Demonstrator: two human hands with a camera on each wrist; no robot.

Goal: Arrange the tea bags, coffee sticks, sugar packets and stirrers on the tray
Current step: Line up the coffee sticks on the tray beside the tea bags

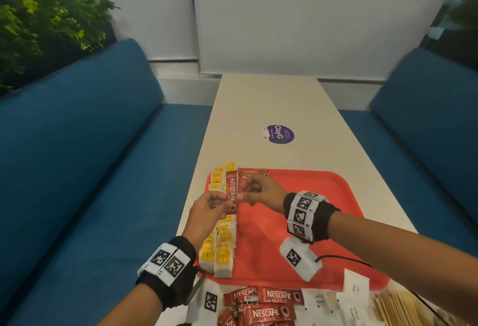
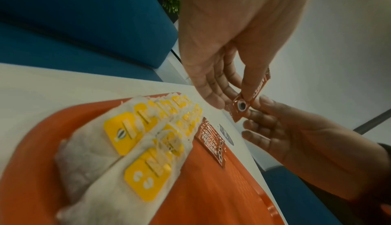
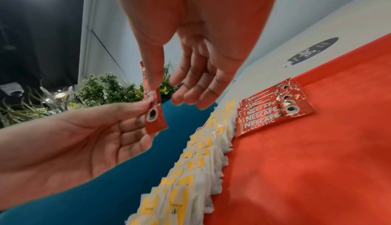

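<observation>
A red Nescafe coffee stick [image 1: 231, 191] is held upright over the tray's left edge. My left hand [image 1: 227, 205] pinches its lower end and my right hand [image 1: 241, 195] pinches its right side. In the left wrist view the stick [image 2: 241, 109] sits between my thumb and fingers. The right wrist view shows my right thumb on the stick [image 3: 155, 119]. Several coffee sticks [image 1: 254, 172] lie at the far left corner of the red tray [image 1: 323, 196]. Two rows of yellow-tagged tea bags [image 1: 222, 245] run along its left side.
Loose coffee sticks [image 1: 261, 305], white sugar packets [image 1: 354, 292] and wooden stirrers [image 1: 395, 307] lie on the table in front of the tray. A purple sticker [image 1: 279, 134] marks the white table [image 1: 271, 103]. Blue sofas [image 1: 90, 144] flank both sides.
</observation>
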